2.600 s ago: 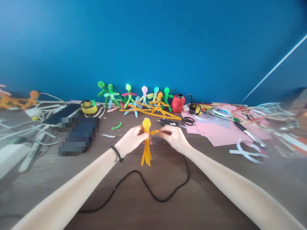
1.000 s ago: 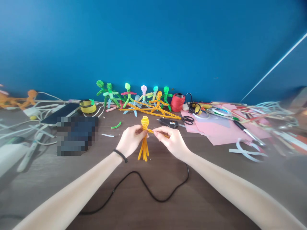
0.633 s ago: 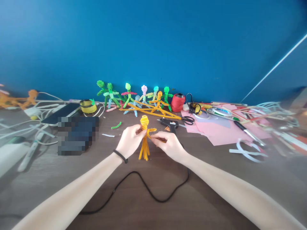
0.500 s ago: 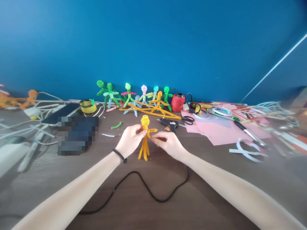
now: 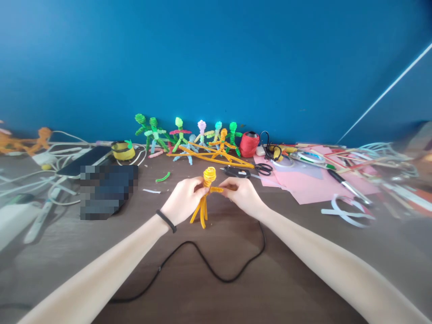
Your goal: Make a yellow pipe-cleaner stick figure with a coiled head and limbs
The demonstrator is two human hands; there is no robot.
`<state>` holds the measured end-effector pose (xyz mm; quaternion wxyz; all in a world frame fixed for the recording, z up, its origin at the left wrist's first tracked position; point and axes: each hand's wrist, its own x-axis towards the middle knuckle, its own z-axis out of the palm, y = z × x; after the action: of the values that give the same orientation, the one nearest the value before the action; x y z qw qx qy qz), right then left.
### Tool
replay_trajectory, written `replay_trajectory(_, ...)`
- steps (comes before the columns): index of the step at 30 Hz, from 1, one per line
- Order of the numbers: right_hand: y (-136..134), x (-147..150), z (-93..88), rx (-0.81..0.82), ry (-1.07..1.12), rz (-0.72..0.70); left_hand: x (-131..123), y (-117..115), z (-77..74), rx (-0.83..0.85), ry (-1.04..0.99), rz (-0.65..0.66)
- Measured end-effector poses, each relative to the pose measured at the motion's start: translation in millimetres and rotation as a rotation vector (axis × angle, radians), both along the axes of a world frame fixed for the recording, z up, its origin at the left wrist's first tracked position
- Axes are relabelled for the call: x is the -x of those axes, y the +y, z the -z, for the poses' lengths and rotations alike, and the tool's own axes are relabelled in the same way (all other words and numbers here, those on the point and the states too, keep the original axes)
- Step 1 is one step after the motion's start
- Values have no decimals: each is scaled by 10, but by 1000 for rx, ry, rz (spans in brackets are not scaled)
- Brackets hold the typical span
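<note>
A yellow-orange pipe-cleaner figure (image 5: 204, 198) with a coiled round head is held upright over the brown table (image 5: 216, 252). My left hand (image 5: 185, 200), with a black band on its wrist, pinches the figure just below the head. My right hand (image 5: 242, 194) pinches the short arm piece that sticks out to the right of the body. The long strands hang down loose between my hands.
Several coloured pipe-cleaner figures (image 5: 189, 137) stand along the blue wall, beside a red spool (image 5: 249, 144). A black glue gun (image 5: 236, 172), scissors (image 5: 263, 169) and pink paper (image 5: 303, 184) lie to the right; its black cord (image 5: 209, 265) loops near me. Cables and a phone (image 5: 84, 159) lie left.
My right hand has moved up and rightward, and the arm piece now sticks out level. The figure tilted slightly, its head leaning right. The glue gun is partly hidden behind my right hand.
</note>
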<state>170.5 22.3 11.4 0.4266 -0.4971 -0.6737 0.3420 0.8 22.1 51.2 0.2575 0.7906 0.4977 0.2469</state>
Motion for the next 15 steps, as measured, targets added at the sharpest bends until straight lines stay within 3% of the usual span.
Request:
replay_trajectory(6, -19, -12, -73, -90, -3, 38, -26, -20, 6, 66, -32, 33)
replay_trajectory(15, -35, -24, -84, -62, -20, -70, -20, -35, 73, 92, 33, 88)
